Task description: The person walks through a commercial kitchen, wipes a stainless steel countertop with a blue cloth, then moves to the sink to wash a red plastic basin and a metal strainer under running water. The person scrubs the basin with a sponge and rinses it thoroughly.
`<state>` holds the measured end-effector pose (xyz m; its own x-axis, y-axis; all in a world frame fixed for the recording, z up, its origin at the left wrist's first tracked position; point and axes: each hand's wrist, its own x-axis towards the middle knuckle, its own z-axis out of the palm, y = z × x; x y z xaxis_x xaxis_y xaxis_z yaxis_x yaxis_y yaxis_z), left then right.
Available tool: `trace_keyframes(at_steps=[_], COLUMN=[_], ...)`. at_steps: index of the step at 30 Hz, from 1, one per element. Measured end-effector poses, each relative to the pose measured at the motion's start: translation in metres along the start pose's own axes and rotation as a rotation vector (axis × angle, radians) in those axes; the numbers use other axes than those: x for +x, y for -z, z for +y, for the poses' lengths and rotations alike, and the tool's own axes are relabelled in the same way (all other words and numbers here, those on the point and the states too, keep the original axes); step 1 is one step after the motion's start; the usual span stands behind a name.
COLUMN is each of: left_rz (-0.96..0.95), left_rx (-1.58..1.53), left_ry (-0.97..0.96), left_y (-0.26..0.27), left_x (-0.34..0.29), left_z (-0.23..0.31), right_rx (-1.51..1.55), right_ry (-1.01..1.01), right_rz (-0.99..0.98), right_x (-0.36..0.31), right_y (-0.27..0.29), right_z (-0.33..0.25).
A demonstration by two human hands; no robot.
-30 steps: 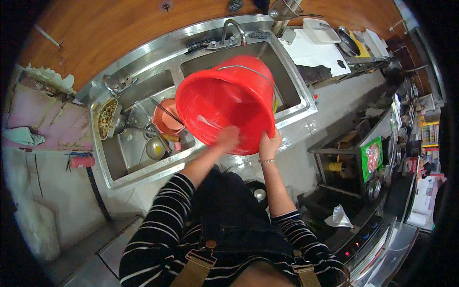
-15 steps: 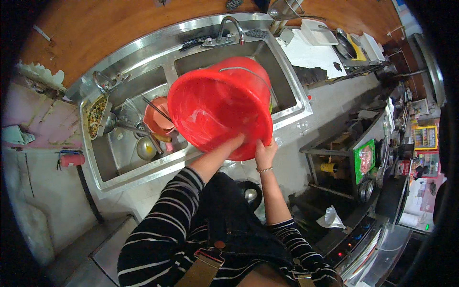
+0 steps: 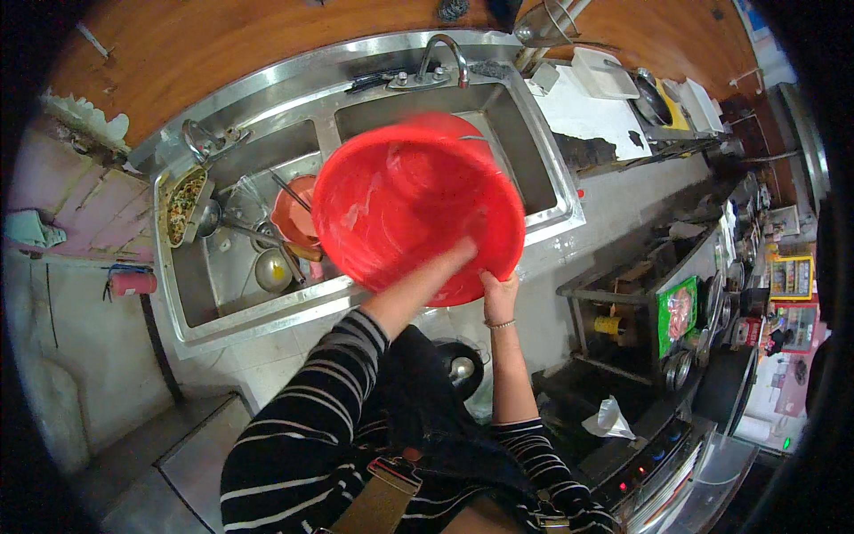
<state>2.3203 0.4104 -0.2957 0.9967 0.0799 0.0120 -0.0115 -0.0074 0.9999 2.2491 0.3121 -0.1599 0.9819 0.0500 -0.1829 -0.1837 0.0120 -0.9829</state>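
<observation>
Red plastic basin [image 3: 418,209] held tilted over the steel double sink [image 3: 551,191], mouth facing up toward the camera and a bit toward the person, rim plane steep; round, so no clear long axis. It sits mostly above the right compartment of the sink, overlapping the divider. Right hand [image 3: 500,294] grips the basin's near lower rim, fingers curled over the edge, thumb side out. Left hand [image 3: 455,256] is inside the basin, pressed on the inner wall near that rim; motion-blurred, cannot tell how far its fingers spread. Left compartment of the sink holds a smaller red bowl [image 3: 289,214], a metal ladle [image 3: 271,270] and other dishes. Faucet [image 3: 440,58] stands behind the basin.
</observation>
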Motion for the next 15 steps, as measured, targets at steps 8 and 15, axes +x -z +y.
trace_keyframes(at_steps=[8,15], left_rz=[-0.136,-0.171], left_rx=[0.741,0.862], left_ry=[-0.076,-0.179], left_y=[-0.002,0.007], left_x=[-0.059,-0.066], left_z=[0.044,0.056], right_rx=[-0.295,-1.146], right_ry=[-0.061,0.873], right_rz=[-0.114,0.290], right_x=[-0.022,-0.003], right_y=[0.035,0.029], right_z=[-0.021,-0.186])
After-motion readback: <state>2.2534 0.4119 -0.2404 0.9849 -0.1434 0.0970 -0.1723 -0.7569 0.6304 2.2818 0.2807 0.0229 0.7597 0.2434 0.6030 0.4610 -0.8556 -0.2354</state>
